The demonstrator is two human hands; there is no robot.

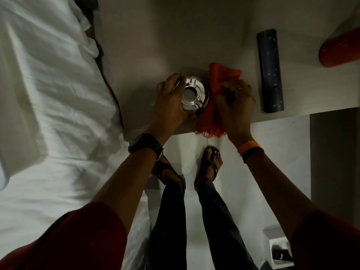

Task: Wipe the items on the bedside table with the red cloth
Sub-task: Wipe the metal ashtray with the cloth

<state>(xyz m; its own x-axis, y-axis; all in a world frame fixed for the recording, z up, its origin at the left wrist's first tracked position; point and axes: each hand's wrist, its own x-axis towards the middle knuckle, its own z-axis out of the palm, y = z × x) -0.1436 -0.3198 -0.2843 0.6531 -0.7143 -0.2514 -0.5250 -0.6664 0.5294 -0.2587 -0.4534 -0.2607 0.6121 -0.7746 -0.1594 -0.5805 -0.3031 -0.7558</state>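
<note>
One item is being wiped now; at least two more are judged to be left.

Largest in view, the white bed point(48, 114) is seen at the left, and beside it the bedside table point(155, 36), where all the task's things are placed. At its far right a red rounded object point(341, 49) is partly shown, and nearer a dark cylinder point(269, 71) is laid flat; neither is touched by the cloth. The red cloth point(216, 90) is pressed against the right side of the metal ashtray point(193, 93), near the table's front edge. It is gripped by the closed right hand point(235, 104), while the ashtray is held at its left rim by the left hand point(169, 102), curled around it.
</note>
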